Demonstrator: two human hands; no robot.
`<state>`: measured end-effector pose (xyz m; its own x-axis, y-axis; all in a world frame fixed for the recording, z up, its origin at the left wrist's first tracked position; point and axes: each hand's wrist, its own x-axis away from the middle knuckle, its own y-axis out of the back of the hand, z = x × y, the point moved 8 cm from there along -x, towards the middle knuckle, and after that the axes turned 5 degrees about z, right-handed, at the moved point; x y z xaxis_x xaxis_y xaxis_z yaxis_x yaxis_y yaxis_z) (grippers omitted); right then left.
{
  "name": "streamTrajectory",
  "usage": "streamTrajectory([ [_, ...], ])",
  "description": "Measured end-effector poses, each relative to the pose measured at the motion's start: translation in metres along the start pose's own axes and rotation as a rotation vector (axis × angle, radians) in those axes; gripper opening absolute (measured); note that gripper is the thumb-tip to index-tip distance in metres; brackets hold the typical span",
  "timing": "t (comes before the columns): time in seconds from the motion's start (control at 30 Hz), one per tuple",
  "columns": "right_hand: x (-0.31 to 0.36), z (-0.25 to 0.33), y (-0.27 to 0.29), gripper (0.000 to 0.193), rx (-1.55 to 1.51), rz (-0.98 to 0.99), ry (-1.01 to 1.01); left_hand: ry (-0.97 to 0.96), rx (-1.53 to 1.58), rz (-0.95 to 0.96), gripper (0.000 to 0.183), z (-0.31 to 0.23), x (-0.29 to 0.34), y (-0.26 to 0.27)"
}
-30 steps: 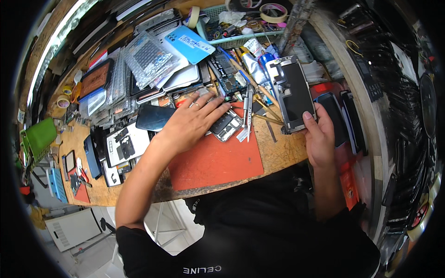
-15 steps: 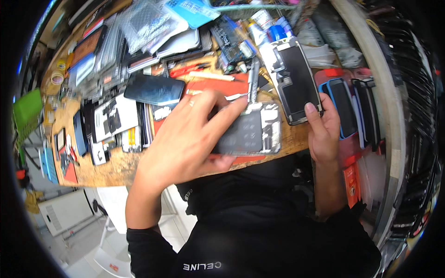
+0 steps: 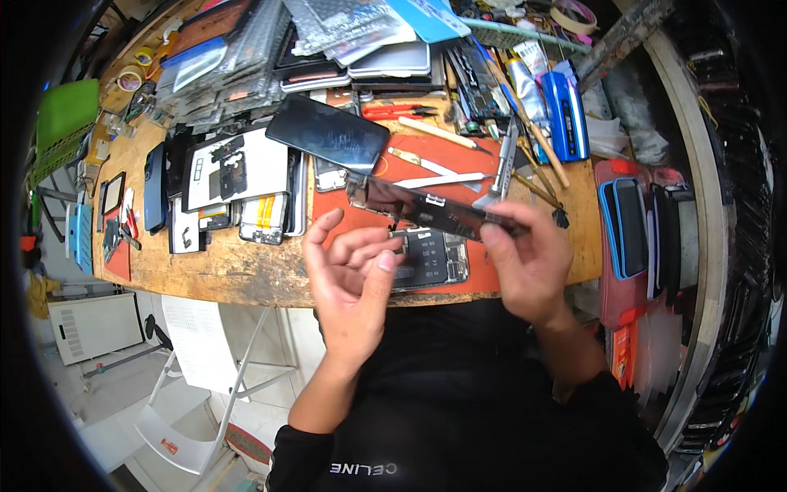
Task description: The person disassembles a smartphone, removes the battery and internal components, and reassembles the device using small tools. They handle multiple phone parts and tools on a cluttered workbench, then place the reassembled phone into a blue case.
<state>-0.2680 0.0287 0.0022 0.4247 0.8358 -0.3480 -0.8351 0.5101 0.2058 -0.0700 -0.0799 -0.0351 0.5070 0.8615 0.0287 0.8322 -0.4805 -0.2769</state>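
Observation:
My right hand (image 3: 531, 261) pinches the right end of a phone screen assembly (image 3: 434, 210) between thumb and fingers. The screen hangs tilted over the orange-red work mat (image 3: 410, 170). Below it an opened phone body (image 3: 433, 259), with its black battery showing, lies near the bench's front edge, partly hidden by the screen and my left hand. My left hand (image 3: 351, 275) is palm up, fingers loosely curled and apart, with nothing in it. Its fingertips are close to the screen's left end.
A dark phone (image 3: 328, 135) lies behind the mat's left part. White-handled tools (image 3: 443, 180), red tweezers (image 3: 399, 111) and a blue cylindrical object (image 3: 564, 116) are farther back. Opened phones (image 3: 264, 215) are stacked at left. Bubble-wrap bags (image 3: 344, 29) pile up behind; a red tray (image 3: 619, 283) stands right.
My right hand has brought the screen left and down over the phone body, tipping it nearly edge-on. My left hand has come off the phone body and turned palm up.

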Motion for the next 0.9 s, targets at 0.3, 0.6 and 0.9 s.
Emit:
streamTrajectory([
  [0.3, -0.002, 0.034, -0.017, 0.03, 0.167, 0.015, 0.321, 0.023, 0.234, -0.046, 0.077, 0.013, -0.022, -0.009],
  [0.6, 0.002, 0.038, -0.019, 0.032, 0.216, -0.016, 0.201, -0.046, 0.226, -0.011, 0.089, 0.011, -0.015, -0.005],
  [0.9, 0.015, 0.038, -0.019, 0.032, 0.168, -0.061, 0.161, -0.037, 0.22, -0.013, 0.09, 0.01, -0.015, -0.005],
])
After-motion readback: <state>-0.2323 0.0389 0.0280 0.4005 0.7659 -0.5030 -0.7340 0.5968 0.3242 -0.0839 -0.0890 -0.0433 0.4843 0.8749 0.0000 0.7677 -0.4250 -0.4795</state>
